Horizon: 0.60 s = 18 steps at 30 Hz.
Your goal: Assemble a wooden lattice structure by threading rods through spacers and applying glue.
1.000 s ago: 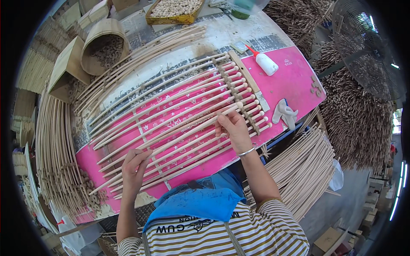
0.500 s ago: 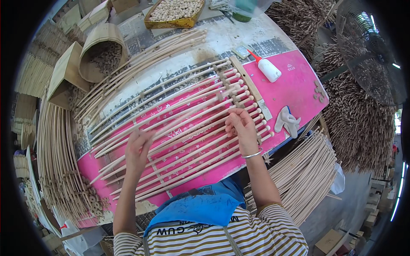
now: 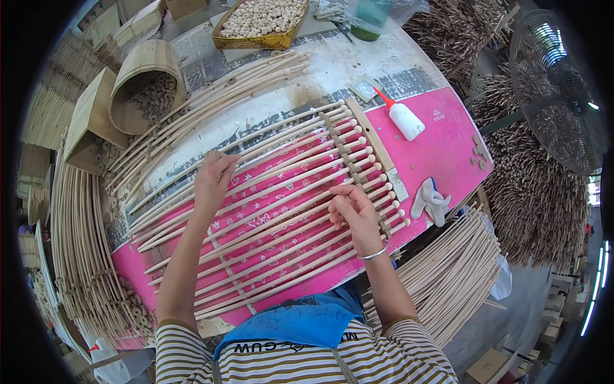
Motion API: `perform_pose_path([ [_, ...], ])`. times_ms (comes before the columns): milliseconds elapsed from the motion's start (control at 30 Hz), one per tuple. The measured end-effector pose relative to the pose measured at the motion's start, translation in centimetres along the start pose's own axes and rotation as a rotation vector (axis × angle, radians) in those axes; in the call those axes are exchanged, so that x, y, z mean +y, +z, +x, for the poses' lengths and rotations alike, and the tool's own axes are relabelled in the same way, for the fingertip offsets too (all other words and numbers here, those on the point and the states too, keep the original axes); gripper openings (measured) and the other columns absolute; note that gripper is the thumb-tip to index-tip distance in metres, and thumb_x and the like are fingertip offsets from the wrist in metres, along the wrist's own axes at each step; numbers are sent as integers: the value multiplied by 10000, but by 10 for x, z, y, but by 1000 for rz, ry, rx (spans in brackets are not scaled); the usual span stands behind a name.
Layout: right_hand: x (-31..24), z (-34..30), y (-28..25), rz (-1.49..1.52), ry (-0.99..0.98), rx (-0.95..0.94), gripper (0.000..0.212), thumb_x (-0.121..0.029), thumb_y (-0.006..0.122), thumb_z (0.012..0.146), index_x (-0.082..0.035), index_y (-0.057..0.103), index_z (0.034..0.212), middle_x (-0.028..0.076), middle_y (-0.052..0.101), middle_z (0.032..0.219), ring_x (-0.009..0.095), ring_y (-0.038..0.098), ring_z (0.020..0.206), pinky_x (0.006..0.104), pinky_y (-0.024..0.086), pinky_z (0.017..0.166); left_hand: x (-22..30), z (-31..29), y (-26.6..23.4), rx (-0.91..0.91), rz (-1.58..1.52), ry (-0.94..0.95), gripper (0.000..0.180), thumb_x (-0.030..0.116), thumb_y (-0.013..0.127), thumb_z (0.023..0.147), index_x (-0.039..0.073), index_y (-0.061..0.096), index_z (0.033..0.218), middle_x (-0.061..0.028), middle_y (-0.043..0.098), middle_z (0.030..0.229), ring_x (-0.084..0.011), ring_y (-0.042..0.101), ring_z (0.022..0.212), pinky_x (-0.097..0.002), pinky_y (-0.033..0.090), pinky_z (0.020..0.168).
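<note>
We take the pink mat [image 3: 441,137] on the bench [image 3: 332,70] as our landmark. Far to its left, stacks of pale curved rods [image 3: 77,237] stand on edge along the bench side, and above them sit a bent-wood hoop container [image 3: 144,83] filled with small wooden rings and an open wooden box [image 3: 93,118]. Across the mat lies the rack of long wooden rods [image 3: 275,211], running side by side from the lower left up to the right, their knobbed ends passing through a wooden crossbar [image 3: 358,163] near the mat's middle. Our left hand [image 3: 214,179] rests on the upper-left part of the rack, fingers curled over a rod, though we cannot tell whether it truly grips. Our right hand [image 3: 355,214] sits just left of the crossbar, fingertips pinched together on one rod. Beyond the mat's top edge, a loose bundle of rods [image 3: 211,109] lies on the grey bench surface, and farther back a tray of round wooden beads [image 3: 262,19]. On the mat's bare right part lie a white glue bottle with a red tip [image 3: 404,118] and a crumpled white glove [image 3: 430,200]. Below the mat's right corner, another rod bundle [image 3: 448,275] hangs off the bench. To the right stand heaps of dark sticks [image 3: 531,205] and a fan [image 3: 553,89].
</note>
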State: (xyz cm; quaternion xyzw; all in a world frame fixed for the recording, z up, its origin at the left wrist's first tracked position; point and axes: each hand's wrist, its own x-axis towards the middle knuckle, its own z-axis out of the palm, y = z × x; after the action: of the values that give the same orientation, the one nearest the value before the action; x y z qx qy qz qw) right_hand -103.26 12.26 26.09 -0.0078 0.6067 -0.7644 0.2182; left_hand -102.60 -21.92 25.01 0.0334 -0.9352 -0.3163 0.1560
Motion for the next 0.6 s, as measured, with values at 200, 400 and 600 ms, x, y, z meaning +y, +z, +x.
perform_pose_path([
  [200, -1, 3, 5, 18, -7, -42, 301, -246, 642, 1067, -21, 631, 1267, 20, 670, 904, 93, 639, 747, 223, 512, 599, -9, 1, 2, -3, 146, 127, 237, 42, 696, 910, 85, 769, 1131, -100, 666, 1023, -325, 639, 960, -433, 507, 848],
  [400, 0, 1, 9, -4, 25, -64, 310, -262, 646, 1068, -25, 634, 1268, 17, 674, 914, 89, 639, 769, 221, 510, 632, -47, 8, -26, 57, 338, 101, 327, 40, 685, 892, 123, 752, 1201, -73, 684, 1105, -314, 640, 1025, -446, 496, 886],
  [600, 6, -1, 18, -12, 55, -78, 290, -250, 640, 1070, -28, 645, 1256, 14, 672, 911, 78, 635, 759, 219, 513, 618, -76, 12, -28, -29, 228, 38, 318, 34, 686, 887, 118, 754, 1186, -84, 663, 1039, -320, 641, 1034, -451, 511, 902],
])
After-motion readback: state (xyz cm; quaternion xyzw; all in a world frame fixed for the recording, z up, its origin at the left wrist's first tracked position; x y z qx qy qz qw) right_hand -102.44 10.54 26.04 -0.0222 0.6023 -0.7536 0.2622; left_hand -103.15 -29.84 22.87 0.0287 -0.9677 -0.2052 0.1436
